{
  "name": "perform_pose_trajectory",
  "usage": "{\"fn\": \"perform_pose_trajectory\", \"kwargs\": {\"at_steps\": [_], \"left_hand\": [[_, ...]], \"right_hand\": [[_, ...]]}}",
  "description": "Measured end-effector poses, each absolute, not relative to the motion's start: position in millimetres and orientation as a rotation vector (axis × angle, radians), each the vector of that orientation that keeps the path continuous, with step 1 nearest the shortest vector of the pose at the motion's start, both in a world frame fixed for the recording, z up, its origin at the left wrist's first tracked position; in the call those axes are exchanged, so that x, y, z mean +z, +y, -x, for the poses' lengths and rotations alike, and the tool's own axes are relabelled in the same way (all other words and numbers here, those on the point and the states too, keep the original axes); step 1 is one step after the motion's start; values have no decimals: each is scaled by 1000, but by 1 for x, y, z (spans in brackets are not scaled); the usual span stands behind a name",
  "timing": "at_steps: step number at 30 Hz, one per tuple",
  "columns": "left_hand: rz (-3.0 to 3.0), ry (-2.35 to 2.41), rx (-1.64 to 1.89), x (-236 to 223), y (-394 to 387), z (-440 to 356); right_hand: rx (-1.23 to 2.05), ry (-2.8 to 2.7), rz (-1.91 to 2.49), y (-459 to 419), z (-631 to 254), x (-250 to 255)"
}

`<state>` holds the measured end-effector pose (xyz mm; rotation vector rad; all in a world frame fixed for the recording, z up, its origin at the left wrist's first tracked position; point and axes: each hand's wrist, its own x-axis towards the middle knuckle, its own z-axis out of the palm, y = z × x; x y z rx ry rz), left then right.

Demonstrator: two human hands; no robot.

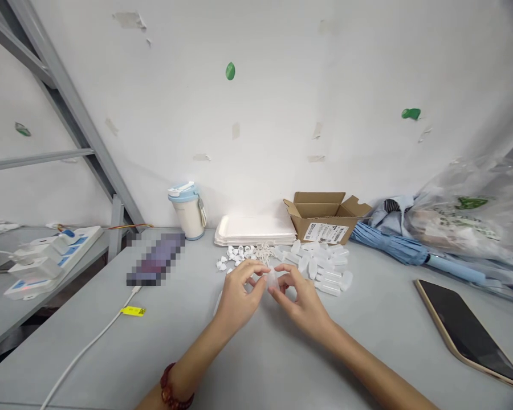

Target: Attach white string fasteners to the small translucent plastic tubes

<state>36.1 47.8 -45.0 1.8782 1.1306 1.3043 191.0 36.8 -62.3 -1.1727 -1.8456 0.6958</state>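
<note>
Between my hands is a small translucent plastic tube, upright or nearly so. My right hand pinches it between thumb and fingers from the right. My left hand is closed at the tube's upper left, thumb against the fingers; what it pinches is too small to make out. Just beyond the hands lie a pile of similar translucent tubes, several small white caps and a bunch of thin whitish strips. A white object mostly hidden behind my left hand shows only its edge.
At the back stand a lidded cup, a stack of pale envelopes and an open cardboard box. On the right are a folded blue umbrella, plastic bags and a phone. A pixelated device with a white cable lies left.
</note>
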Motion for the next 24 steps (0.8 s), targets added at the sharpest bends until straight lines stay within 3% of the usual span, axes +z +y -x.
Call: {"fn": "perform_pose_trajectory", "kwargs": {"at_steps": [10,18,24], "left_hand": [[-2379,1099,1378,-52,50,-32],[-2703,1105,931,-47,48,-27],[-2691,1147,814,-43,48,-24]], "right_hand": [[962,-1708,1154,38,-188,-59],[1166,-1554,1119,44,-189,-71],[1243,-1511,1159,44,-187,-74]]}}
